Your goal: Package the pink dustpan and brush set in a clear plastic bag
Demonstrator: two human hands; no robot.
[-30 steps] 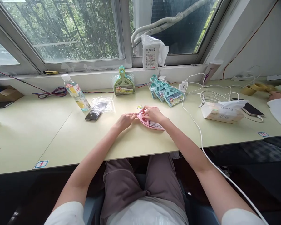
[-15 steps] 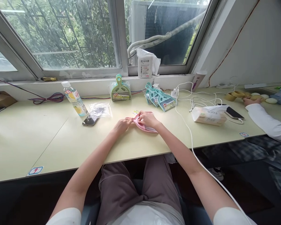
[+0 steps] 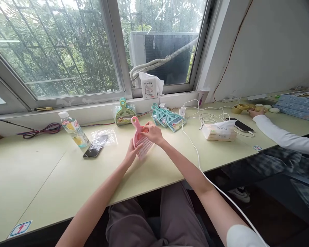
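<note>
A pink mini dustpan and brush set (image 3: 144, 146) is held up at a tilt above the table, its looped handle pointing up and its pale striped lower part angled down. My left hand (image 3: 132, 151) grips its lower left side, thumb across the front. At the upper right edge, the bent fingers of my right hand (image 3: 153, 133) are closed on the set near the base of the handle. Behind it, a green dustpan and brush set (image 3: 125, 113) in clear wrap leans on the sill. Several teal sets (image 3: 173, 120) lie to its right.
A drink bottle (image 3: 74, 129), a phone (image 3: 92, 152) and a clear plastic bag (image 3: 104, 138) are on the left. A tissue pack (image 3: 219, 131) lies right of a white cable (image 3: 195, 151) crossing the table edge. A co-worker's hand (image 3: 256, 112) touches things at far right.
The pink set has been lifted from lying on the table and turned so its handle points up. My left hand moved from the handle to its lower side. The camera view has shifted.
</note>
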